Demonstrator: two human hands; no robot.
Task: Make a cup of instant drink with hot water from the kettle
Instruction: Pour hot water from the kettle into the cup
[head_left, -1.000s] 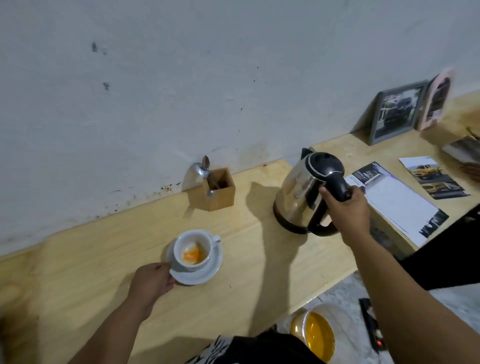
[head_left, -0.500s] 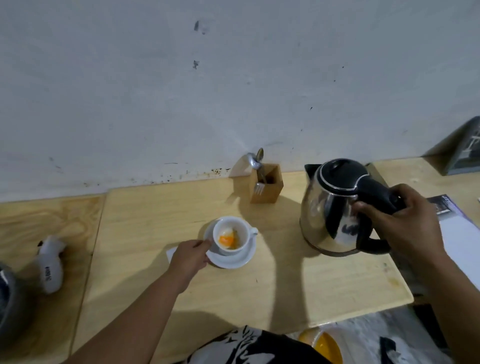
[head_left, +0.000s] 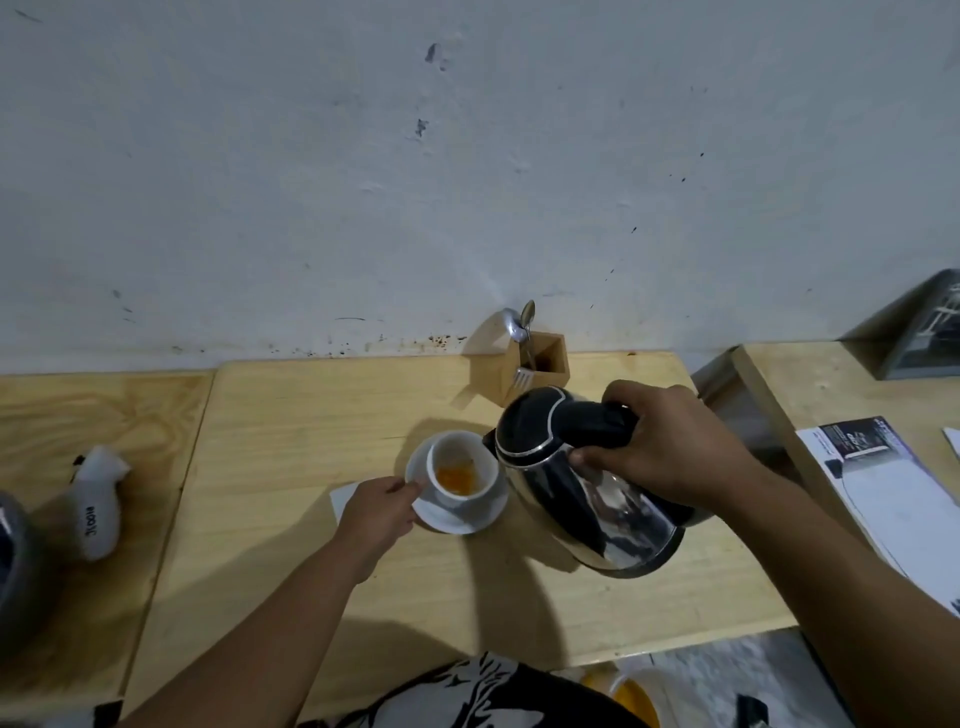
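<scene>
So the white ceramic cup (head_left: 460, 475) sits on its round white saucer (head_left: 457, 512) on the pale wooden tabletop (head_left: 291, 415), with orange powder or liquid in the bottom. The person's left hand (head_left: 376, 512) pinches the saucer's rim on the side nearest them, fingers closed on the edge. The right hand (head_left: 660, 449) is wrapped tight around the black handle of the shiny stainless steel kettle with the black lid (head_left: 576, 478), which is lifted off the table and tipped toward the cup, spout right at the cup's rim. Can't tell if water is coming out. Behind the cup, against the white wall, a small wooden box (head_left: 535, 366) holds a metal spoon (head_left: 522, 325) and a fork.
</scene>
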